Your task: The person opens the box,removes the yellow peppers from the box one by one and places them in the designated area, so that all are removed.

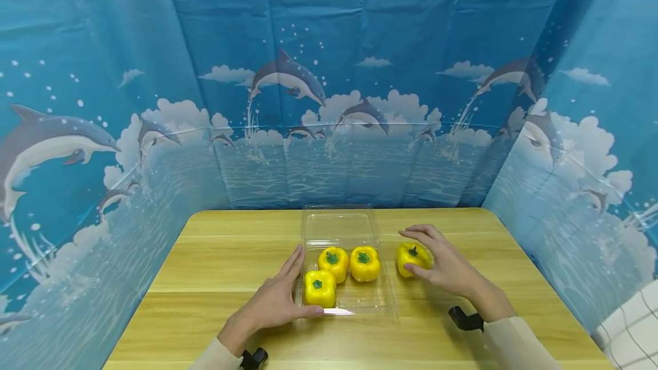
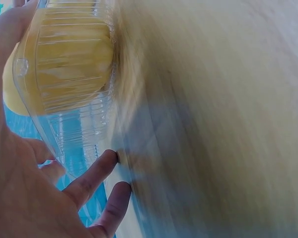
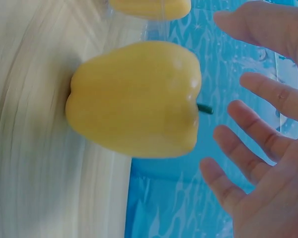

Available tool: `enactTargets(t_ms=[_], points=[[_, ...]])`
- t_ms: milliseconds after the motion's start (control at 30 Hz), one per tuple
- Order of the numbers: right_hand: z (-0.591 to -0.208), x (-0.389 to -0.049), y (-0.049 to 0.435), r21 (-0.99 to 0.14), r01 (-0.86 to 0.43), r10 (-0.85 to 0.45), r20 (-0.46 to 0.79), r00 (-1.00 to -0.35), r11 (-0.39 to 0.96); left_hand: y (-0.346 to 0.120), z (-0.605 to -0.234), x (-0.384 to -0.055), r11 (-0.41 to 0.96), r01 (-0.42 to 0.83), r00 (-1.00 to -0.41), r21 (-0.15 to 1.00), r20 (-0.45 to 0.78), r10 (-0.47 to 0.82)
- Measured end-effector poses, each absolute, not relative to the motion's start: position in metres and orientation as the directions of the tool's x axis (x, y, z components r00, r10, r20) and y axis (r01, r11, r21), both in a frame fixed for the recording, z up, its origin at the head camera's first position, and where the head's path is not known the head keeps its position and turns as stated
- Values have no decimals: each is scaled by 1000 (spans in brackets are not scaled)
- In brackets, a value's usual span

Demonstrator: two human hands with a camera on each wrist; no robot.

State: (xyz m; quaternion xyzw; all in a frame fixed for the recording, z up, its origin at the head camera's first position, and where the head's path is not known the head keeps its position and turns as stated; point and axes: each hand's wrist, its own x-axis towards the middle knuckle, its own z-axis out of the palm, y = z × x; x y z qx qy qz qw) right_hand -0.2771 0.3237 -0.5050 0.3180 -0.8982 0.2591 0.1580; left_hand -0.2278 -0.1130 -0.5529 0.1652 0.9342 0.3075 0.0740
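Under soft, even light, glare whitens the clear rectangular plastic container (image 1: 339, 312) along its near rim, while the yellow wood-grained table (image 2: 228, 109) blurs in the left wrist view.

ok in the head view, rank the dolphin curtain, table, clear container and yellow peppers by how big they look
1. dolphin curtain
2. table
3. clear container, lid included
4. yellow peppers, each taken singly; the four look too alike to rank among themselves
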Motion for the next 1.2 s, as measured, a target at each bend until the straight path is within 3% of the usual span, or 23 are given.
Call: enactTargets(t_ms=[533,1200], points=[[-495,-270,296,-320,-691,-535,454,-712,648,-112,-552,-228,746,256,-934,615,-42,355],[-495,-258,256,-361,-684,-588,349,-729,634,-113,-553,-228,747,270,-932,607,-30,361]])
